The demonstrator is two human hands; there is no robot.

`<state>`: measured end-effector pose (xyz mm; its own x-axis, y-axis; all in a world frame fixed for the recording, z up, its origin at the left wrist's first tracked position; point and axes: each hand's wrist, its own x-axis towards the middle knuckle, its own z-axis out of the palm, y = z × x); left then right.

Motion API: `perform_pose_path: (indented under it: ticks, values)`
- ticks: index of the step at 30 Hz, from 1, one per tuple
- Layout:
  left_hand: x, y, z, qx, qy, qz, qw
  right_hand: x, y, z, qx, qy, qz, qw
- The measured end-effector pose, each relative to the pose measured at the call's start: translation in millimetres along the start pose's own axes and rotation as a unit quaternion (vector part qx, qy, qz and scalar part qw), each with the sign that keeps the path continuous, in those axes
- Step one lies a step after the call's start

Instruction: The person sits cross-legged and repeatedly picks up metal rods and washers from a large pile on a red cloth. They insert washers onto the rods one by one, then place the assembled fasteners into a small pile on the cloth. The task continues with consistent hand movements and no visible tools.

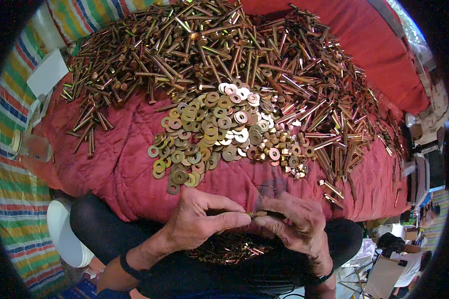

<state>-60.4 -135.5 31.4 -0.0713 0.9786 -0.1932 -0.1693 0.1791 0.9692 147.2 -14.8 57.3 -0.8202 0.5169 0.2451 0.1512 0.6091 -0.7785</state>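
- My left hand and right hand met low in the view, just above my lap, fingertips almost touching.
- Between them I pinched a small brass-coloured bolt; the left thumb and forefinger were clenched on one end, the right fingers curled round the other.
- I could not tell whether a washer or nut already sat on it; it was too small and partly hidden.
- Below the hands, in my lap, lay a little heap of finished pieces on dark cloth.
- Just beyond the hands, on the red quilted cloth, a spread of flat washers lay, with a cluster of nuts beside it to the right.
- Behind these a big pile of long bolts stretched across the cloth.
- A striped mat showed at the left, a white bowl near my knee.
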Motion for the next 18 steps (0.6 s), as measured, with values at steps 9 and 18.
perform_pose_path:
  ticks: [9, 18]
  values:
    - [1.7, 0.5, -0.5, -0.061, -0.022, -0.081, 0.995, -1.8, -0.2, -5.7, 0.087, -0.101, 0.071, 0.988]
    - [2.4, -1.3, -0.2, -0.115, -0.041, -0.130, 0.984, -3.2, 1.8, -4.7, 0.037, -0.047, -0.021, 0.998]
